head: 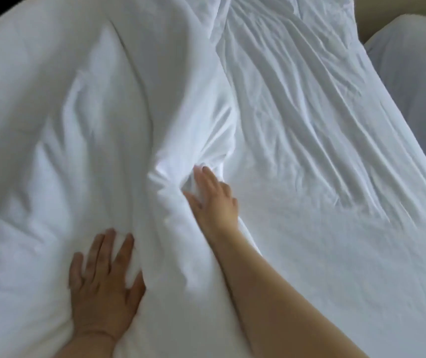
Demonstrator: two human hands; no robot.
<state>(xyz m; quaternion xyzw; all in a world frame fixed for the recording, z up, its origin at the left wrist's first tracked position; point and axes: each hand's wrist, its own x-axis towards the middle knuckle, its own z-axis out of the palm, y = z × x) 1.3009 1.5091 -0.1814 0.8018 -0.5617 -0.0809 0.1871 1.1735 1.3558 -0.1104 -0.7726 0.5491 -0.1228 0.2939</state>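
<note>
1. Left hand point(103, 277): nearest to the camera, palm down on the near part of the duvet point(90, 125). The fingers are straight and spread and grip nothing. My read is that it pins the padding so the bulk doesn't slide while the other hand works.
2. Right forearm point(271, 293): comes in from the lower right and lies along the duvet's edge, over the sheet point(322, 202).
3. Right hand point(215, 200): further up, set side-on against the ridge point(178, 177) where the duvet's right edge is bunched. The fingers are extended with the tips pressed into the fold, and the thumb sits lower on the cloth. I see no curl round the fabric, so it looks like pushing, not pinching. Motion blur makes the exact contact uncertain.
4. Duvet: thick and lumpy, covering the left half of the bed. Creases fan out from the hands, and the ridge runs away toward the far end.
5. Sheet: the exposed right half, flat on the mattress, with long wrinkles running lengthwise.
6. Far right: other white bedding point(413, 86), well apart across a gap.
7. Likely step: shifting or flattening the duvet edge toward the left. Risk: the ridge just rolls instead of spreading.
</note>
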